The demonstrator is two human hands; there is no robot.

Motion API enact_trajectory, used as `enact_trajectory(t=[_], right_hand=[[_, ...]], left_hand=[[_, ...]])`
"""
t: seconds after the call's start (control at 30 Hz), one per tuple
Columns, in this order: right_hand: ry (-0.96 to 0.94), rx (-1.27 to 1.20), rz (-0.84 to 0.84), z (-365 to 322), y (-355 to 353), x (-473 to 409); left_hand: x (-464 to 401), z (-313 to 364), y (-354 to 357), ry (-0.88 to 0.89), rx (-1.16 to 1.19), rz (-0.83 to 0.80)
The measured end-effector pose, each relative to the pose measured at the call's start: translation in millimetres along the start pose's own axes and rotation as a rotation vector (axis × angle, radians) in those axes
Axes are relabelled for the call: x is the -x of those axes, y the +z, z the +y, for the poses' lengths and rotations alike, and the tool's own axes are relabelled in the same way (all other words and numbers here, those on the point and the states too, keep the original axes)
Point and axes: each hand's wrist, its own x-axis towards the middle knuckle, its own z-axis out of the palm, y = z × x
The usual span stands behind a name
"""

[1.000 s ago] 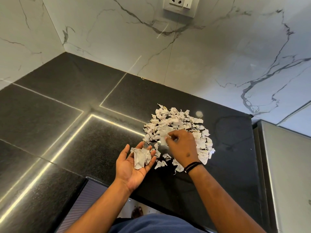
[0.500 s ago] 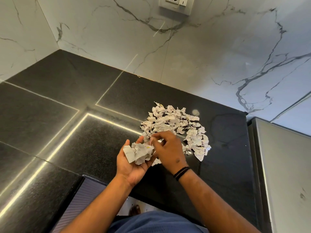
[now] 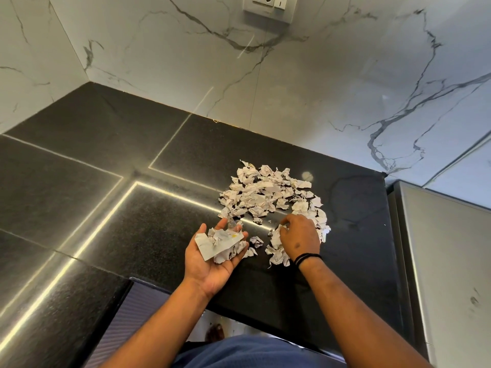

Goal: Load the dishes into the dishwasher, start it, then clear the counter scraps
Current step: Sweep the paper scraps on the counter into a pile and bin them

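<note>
Wall socket (image 3: 268, 6) cut off by the top edge.

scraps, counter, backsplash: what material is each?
Scraps: look like paper, matte white, torn edges and crumpled creases.
Counter: probably polished black granite, speckled and mirroring light strips.
Backsplash: marble or marble-look slab, white with grey veins, soft sheen; cannot tell which.

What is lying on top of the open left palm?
A small heap of torn paper scraps lies on the left hand, one larger flat piece among them. They cover the middle of the palm, so nothing beneath them can be seen.
</note>
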Motion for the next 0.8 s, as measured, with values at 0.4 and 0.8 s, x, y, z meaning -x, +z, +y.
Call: enact_trajectory(t=[0.4,0.8], right_hand=[[-0.251,-0.603,0.026,-65,-55,50],[-0.425,-0.519,0.342,-48,-58,71]], left_hand=[[-5,-19,12,-0.011,0.028,-0.018],[17,-58,66,0.037,0.189,-0.238]])
